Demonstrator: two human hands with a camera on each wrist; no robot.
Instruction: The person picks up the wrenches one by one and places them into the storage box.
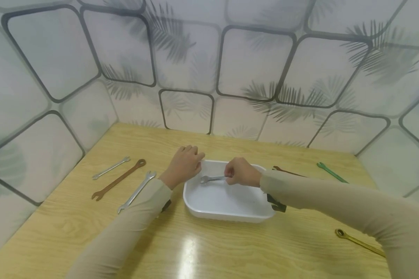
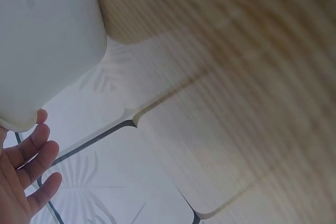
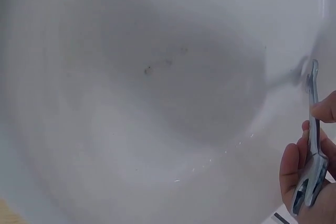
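A white plastic tray (image 1: 227,215) sits on the wooden table. My left hand (image 1: 184,166) grips its far left corner by the rim; in the left wrist view, spread fingers (image 2: 39,158) reach along the outside of the tray's wall. Over the tray's inside, my right hand (image 1: 242,172) pinches a silver wrench (image 1: 212,179) between thumb and fingers. One end of the wrench points left across the tray. The right wrist view has the wrench (image 3: 314,129) close above the white floor, its open-ended jaw by the palm.
Left of the tray lie a small silver wrench (image 1: 111,168), a brown wrench (image 1: 119,179) and a larger silver wrench (image 1: 137,192). To the right are a reddish-brown wrench (image 1: 287,171) partly behind the right sleeve, a green wrench (image 1: 332,173) and a gold wrench (image 1: 361,243). Patterned walls (image 1: 188,112) border the table.
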